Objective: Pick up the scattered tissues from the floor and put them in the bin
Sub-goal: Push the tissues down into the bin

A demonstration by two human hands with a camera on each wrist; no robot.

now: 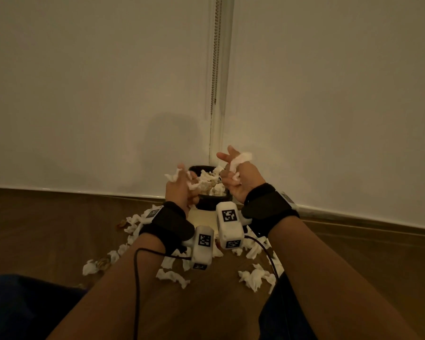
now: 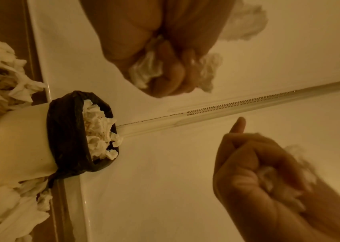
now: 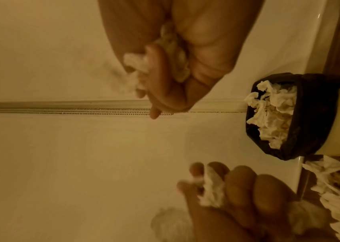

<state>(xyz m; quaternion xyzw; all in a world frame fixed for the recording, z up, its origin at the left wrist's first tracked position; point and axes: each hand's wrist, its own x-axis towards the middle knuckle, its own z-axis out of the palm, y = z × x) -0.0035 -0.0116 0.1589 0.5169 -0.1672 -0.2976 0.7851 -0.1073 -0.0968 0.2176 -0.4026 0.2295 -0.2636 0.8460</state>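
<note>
Both my hands are raised over the bin, a cream tub with a black liner, heaped with crumpled tissues. My left hand grips a white tissue wad just left of the rim; the left wrist view shows its fingers curled round the tissue. My right hand is higher, to the right of the rim, and holds another tissue with two fingers stretched out. Its curled fingers show in the right wrist view. Several tissues lie scattered on the floor before the bin.
The bin stands in a corner against white walls or blinds, with a bead chain hanging above it. More tissues lie on the wooden floor to the right. My dark blue knee is at bottom left.
</note>
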